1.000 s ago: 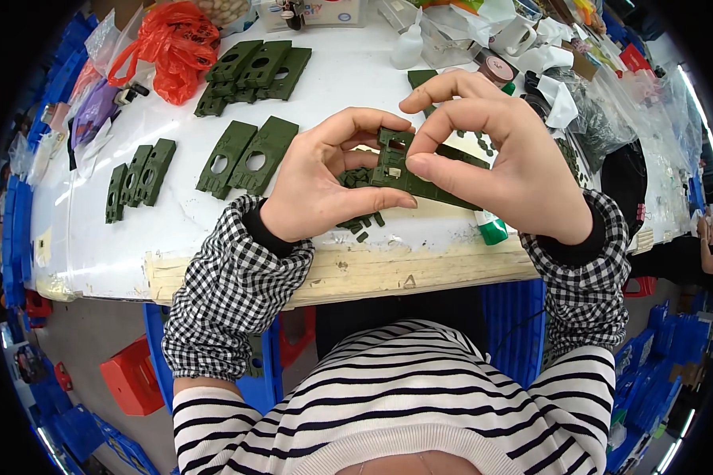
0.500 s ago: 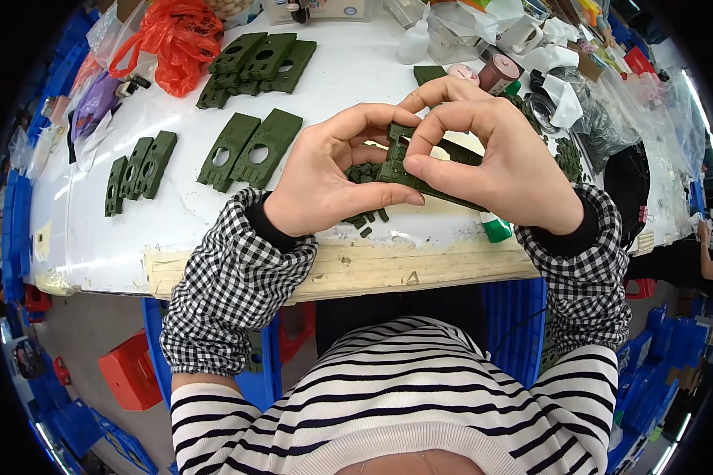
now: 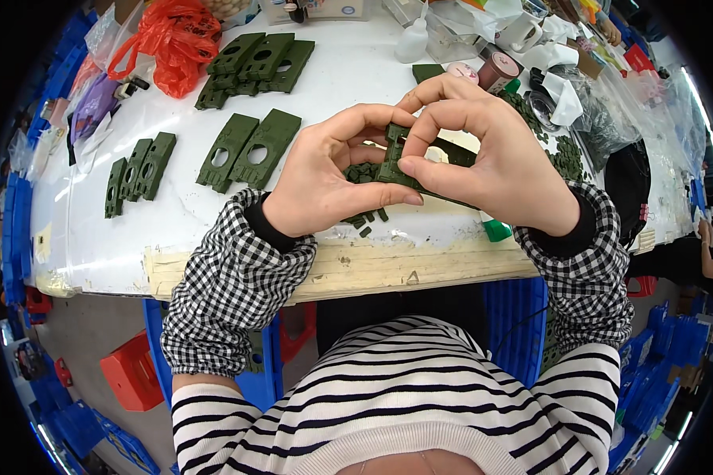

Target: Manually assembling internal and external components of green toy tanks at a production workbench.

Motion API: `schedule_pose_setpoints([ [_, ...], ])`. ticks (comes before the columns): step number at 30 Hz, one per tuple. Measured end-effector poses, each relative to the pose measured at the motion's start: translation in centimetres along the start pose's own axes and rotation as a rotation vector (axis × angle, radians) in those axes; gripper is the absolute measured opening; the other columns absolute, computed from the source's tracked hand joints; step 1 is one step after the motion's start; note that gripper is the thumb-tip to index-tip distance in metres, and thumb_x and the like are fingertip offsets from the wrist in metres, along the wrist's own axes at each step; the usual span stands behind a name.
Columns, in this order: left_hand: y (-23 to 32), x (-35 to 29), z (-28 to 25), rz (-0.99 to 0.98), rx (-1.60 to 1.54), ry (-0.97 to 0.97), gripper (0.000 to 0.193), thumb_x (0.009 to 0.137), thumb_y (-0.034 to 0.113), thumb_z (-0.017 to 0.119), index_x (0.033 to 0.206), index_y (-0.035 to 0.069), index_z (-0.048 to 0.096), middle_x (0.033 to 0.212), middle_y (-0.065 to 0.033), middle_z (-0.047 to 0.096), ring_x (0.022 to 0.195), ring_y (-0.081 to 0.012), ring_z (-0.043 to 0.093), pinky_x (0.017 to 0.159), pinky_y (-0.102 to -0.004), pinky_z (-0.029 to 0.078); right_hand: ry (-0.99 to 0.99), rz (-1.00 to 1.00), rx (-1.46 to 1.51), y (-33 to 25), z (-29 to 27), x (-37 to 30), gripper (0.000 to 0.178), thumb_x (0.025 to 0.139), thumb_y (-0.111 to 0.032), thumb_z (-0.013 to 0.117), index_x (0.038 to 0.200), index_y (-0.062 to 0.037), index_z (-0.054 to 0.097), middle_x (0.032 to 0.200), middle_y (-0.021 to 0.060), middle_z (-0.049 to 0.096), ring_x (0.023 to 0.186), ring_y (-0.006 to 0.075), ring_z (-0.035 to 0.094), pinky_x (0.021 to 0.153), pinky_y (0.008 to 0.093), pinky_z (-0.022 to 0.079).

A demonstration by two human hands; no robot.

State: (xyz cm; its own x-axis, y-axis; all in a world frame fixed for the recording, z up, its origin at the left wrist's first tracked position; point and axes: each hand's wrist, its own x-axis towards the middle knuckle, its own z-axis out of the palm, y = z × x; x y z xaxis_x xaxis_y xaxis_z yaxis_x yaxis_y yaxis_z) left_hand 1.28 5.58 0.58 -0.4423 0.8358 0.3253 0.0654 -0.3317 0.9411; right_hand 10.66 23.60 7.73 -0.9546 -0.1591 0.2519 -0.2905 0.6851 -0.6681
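Over the near edge of the table, my left hand (image 3: 325,174) grips one end of a dark green plastic model tank hull (image 3: 390,168), thumb along the near side and fingers at the far side. My right hand (image 3: 507,162) curls over the same hull, its thumb and forefinger closed at the left end. Whether a small part sits between those fingertips is hidden. Beneath and behind the hull lies a heap of small green plastic pieces (image 3: 363,174). Two matching hulls (image 3: 273,142) with round holes rest left of my hands.
Farther left stand three narrow-looking green hulls (image 3: 154,166); more hulls (image 3: 265,59) are stacked at the back. A red plastic bag (image 3: 174,47), a white squeeze bottle (image 3: 412,41) and a brown jar (image 3: 499,71) line the far side. More small green parts (image 3: 566,158) lie at right.
The right hand has shifted slightly left along the hull, its thumb and forefinger still at the left end. The left hand keeps nearly the same hold.
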Motion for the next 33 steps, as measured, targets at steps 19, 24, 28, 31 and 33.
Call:
schedule_pose_setpoints([
  [19,-0.1,-0.1,0.0,0.000,-0.012,-0.018,0.065,0.072,-0.003,0.083,0.128,-0.006,0.050,0.126,-0.0158,0.057,0.115,-0.0197,0.059,0.101,-0.0351,0.052,0.108,0.054,0.128,-0.3,-2.6,-1.8,0.016,0.090,-0.016,0.068,0.091,-0.0001,0.064,0.103,0.0100,0.064,0.106,0.0189,0.058,0.097,0.0335,0.042],
  [24,0.0,-0.2,0.2,0.019,0.018,-0.016,0.063,0.072,-0.001,0.083,0.127,-0.005,0.052,0.125,-0.0138,0.057,0.114,-0.0190,0.059,0.099,-0.0326,0.054,0.264,0.288,0.264,-0.9,-4.8,-5.0,0.018,0.091,-0.015,0.068,0.092,0.0020,0.063,0.099,0.0085,0.066,0.102,0.0187,0.061,0.095,0.0326,0.044],
  [28,0.3,-0.2,0.5,-0.037,0.008,-0.081,0.069,0.070,-0.002,0.084,0.129,-0.006,0.048,0.130,-0.0166,0.055,0.120,-0.0215,0.056,0.104,-0.0370,0.051,0.218,0.137,0.105,-0.2,-3.4,-5.6,0.018,0.087,-0.015,0.071,0.096,-0.0008,0.063,0.099,0.0079,0.065,0.101,0.0195,0.059,0.093,0.0328,0.044],
  [31,0.1,-0.2,0.9,-0.047,-0.030,-0.113,0.064,0.072,-0.001,0.084,0.128,-0.004,0.052,0.125,-0.0129,0.057,0.116,-0.0191,0.058,0.100,-0.0344,0.053,0.167,0.030,-0.022,-0.7,-1.2,-4.6,0.023,0.085,-0.014,0.073,0.102,-0.0042,0.062,0.102,0.0062,0.061,0.102,0.0235,0.054,0.092,0.0347,0.042],
  [33,-0.2,-0.4,1.0,-0.050,-0.058,-0.127,0.064,0.072,0.001,0.084,0.128,-0.004,0.053,0.124,-0.0111,0.057,0.114,-0.0180,0.059,0.098,-0.0339,0.053,0.128,0.005,0.018,-0.6,-0.1,-3.9,0.026,0.083,-0.014,0.074,0.103,-0.0057,0.060,0.099,0.0060,0.058,0.099,0.0249,0.051,0.090,0.0363,0.041],
])
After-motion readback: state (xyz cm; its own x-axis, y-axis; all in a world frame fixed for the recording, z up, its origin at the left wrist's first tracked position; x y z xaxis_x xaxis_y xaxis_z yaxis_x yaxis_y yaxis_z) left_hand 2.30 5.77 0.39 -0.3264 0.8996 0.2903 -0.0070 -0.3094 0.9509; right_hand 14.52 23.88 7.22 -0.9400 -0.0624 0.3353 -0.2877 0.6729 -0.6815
